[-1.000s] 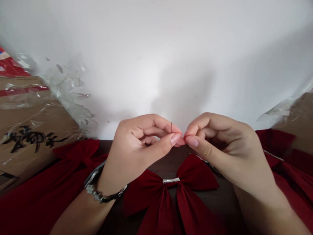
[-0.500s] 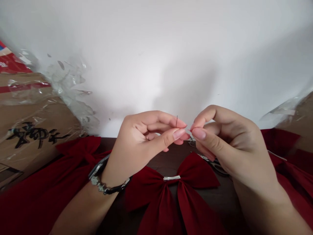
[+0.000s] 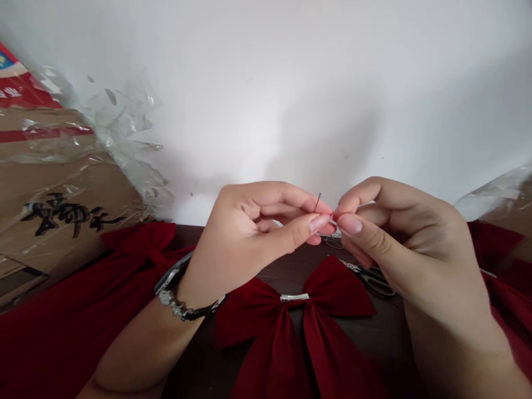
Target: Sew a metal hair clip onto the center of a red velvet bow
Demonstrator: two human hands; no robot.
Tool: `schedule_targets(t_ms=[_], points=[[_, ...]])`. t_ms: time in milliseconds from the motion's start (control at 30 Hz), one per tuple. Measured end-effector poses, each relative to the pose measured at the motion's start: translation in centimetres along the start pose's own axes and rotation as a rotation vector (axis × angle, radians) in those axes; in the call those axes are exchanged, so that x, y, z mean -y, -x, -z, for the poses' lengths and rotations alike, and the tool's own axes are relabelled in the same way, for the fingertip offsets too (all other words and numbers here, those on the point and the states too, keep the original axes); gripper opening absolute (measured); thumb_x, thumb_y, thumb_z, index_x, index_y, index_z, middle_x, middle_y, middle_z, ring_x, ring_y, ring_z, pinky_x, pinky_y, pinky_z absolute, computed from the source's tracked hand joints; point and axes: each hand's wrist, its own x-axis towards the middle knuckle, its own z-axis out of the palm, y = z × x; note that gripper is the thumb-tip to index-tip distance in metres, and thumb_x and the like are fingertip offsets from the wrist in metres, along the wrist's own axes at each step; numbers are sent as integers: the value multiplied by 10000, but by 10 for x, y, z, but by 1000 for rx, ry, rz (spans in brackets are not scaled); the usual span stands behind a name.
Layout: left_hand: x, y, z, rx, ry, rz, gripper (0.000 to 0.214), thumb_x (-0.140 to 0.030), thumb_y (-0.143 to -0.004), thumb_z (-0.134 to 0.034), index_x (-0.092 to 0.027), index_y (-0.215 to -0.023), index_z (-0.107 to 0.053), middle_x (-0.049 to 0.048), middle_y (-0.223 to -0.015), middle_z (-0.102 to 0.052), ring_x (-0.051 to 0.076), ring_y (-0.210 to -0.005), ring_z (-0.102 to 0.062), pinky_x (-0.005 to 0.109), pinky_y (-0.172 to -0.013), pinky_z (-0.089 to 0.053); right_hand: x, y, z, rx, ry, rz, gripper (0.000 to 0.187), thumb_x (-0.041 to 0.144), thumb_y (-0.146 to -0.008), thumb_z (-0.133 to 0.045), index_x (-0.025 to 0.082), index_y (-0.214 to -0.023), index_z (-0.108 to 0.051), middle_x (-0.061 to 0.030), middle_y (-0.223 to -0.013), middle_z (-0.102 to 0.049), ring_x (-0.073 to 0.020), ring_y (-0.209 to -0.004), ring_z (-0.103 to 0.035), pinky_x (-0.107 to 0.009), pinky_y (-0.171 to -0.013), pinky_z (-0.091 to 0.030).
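Note:
My left hand [image 3: 266, 230] holds a thin steel sewing needle [image 3: 318, 201] between thumb and forefinger, its point upright above the fingertips. My right hand [image 3: 399, 233] pinches thumb to forefinger right beside the needle, touching my left fingertips. A fine thread end seems held there, though it is barely visible. Below my hands lies a dark red velvet bow [image 3: 293, 316] with a silver metal clip [image 3: 294, 297] at its centre. Small scissors [image 3: 374, 280] lie under my right hand, partly hidden.
The bow and scissors rest on a dark brown table [image 3: 195, 235] against a white wall [image 3: 266, 83]. More red bows [image 3: 141, 244] lie to the left, beside a cardboard box [image 3: 62, 188] with black characters under torn plastic wrap [image 3: 128, 144].
Both hands have shifted up and to the right in the view, along with the whole scene. The needle stays in my left hand, and the scissors show more clearly.

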Motion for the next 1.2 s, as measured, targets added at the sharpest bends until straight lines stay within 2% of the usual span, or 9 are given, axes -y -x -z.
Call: schedule_targets(t_ms=[467, 633, 767, 1000, 1133, 1200], points=[[-7, 3, 1, -1, -37, 27, 63, -156, -799, -709, -206, -836, -716, -49, -768, -755, 78, -619, -711, 90, -543, -570, 0, 1, 0, 13, 14, -35, 99, 277, -857, -665, 197, -846, -607, 44, -493, -434, -65, -443, -346, -217, -403, -233], [-7, 2, 0, -23, -68, 28, 19, -186, -812, -695, -199, -803, -706, -24, -745, -753, 101, -583, -700, 133, -490, -565, 1, 0, 0, 19, -7, -40, 111, 282, -863, -659, 191, -833, -602, 43, -491, -438, -62, -440, -340, -219, -396, -228], [-6, 1, 1, 14, -67, 45, 30, -191, -825, -682, -207, -819, -707, -21, -751, -754, 92, -562, -687, 132, -475, -549, 1, 1, 0, 22, -31, -50, 94, 273, -868, -656, 201, -845, -599, 48, -492, -435, -61, -440, -327, -222, -400, -223], [-5, 0, 2, 18, -37, 66, 43, -217, -837, -673, -214, -814, -709, -13, -734, -751, 91, -524, -675, 128, -464, -519, 2, 2, -3, -11, -101, -63, 67, 264, -886, -634, 227, -858, -584, 66, -431, -364, -61, -400, -254, -228, -373, -157], [-3, 1, 0, 3, -30, 81, 42, -242, -830, -684, -217, -847, -713, -3, -731, -754, 106, -520, -675, 146, -457, -528, 4, 2, -8, -95, -106, -58, 120, 296, -883, -637, 220, -824, -566, 66, -417, -372, -60, -385, -238, -234, -365, -141], [-3, 1, -1, -1, -19, 71, 39, -229, -829, -684, -210, -851, -710, -4, -754, -759, 104, -536, -679, 147, -464, -537, 4, 2, -8, -75, -108, -52, 123, 292, -886, -633, 219, -820, -560, 64, -422, -392, -61, -385, -261, -231, -363, -151]])
